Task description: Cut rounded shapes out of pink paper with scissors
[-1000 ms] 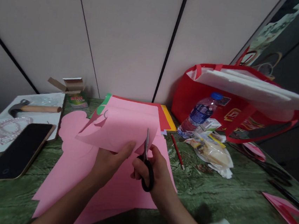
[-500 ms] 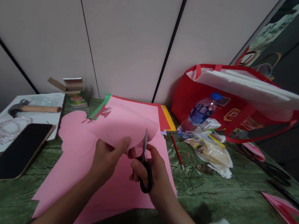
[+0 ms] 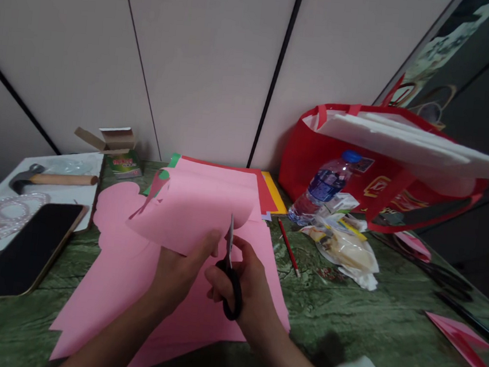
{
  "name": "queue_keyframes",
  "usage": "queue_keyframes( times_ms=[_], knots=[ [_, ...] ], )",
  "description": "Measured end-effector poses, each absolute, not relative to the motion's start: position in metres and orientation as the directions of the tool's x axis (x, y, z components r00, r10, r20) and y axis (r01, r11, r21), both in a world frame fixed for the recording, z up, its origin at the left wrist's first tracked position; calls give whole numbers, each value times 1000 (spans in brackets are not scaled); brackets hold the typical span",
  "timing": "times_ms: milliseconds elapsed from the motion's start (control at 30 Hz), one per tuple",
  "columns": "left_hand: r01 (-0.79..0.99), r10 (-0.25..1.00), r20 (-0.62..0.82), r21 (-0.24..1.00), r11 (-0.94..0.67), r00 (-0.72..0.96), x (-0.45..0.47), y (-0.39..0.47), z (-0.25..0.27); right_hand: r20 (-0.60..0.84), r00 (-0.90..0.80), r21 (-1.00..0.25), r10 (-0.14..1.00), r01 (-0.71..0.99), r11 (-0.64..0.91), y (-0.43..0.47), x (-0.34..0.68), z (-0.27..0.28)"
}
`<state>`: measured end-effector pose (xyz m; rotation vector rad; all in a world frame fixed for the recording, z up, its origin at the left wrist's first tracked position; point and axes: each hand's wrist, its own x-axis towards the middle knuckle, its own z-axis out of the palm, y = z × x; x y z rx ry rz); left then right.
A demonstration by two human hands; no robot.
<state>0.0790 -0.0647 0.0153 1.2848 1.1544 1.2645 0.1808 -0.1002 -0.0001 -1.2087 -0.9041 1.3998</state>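
My left hand (image 3: 184,267) pinches the near edge of a curled sheet of pink paper (image 3: 201,208), thumb on top and fingers hidden beneath. Black-handled scissors (image 3: 234,291) are in my right hand (image 3: 249,291), with thumb and fingers through the loops. Their blades (image 3: 230,237) point away from me and meet the sheet's right edge, close to my left thumb. A cut with ragged strips shows at the sheet's far left side. Below both hands lie more pink sheets (image 3: 109,286), one with a wavy cut outline.
Left are a phone (image 3: 26,249), a hammer (image 3: 61,179), clear beads (image 3: 3,215) and an opened box (image 3: 123,160). Right are a red pencil (image 3: 289,248), a water bottle (image 3: 322,185), a plastic packet (image 3: 348,248) and a red bag (image 3: 304,149). Coloured sheets (image 3: 274,193) lie behind.
The pink sheet has curled and turned in my left hand, its left side swinging down toward me. The scissors have shifted slightly left, along with my right hand.
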Motion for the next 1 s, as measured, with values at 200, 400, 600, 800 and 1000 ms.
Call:
queue_keyframes(
  times_ms=[200,400,600,800,1000],
  knots=[
    [34,998,60,998,-62,34,80,-65,15,-147,19,-934,989,-331,-132,-96,184,-3],
    [27,994,76,997,-78,85,78,-64,12,-90,-1,-909,996,-408,-83,-94,187,3],
    [24,986,92,995,-96,138,77,-64,10,-14,-38,-903,999,-428,-29,-93,191,-1],
    [36,980,109,993,-116,166,76,-64,10,-13,-32,-933,999,-358,-23,-95,192,2],
    [29,978,115,992,-122,176,76,-63,11,-44,-12,-949,999,-313,-45,-94,191,4]
  ],
)
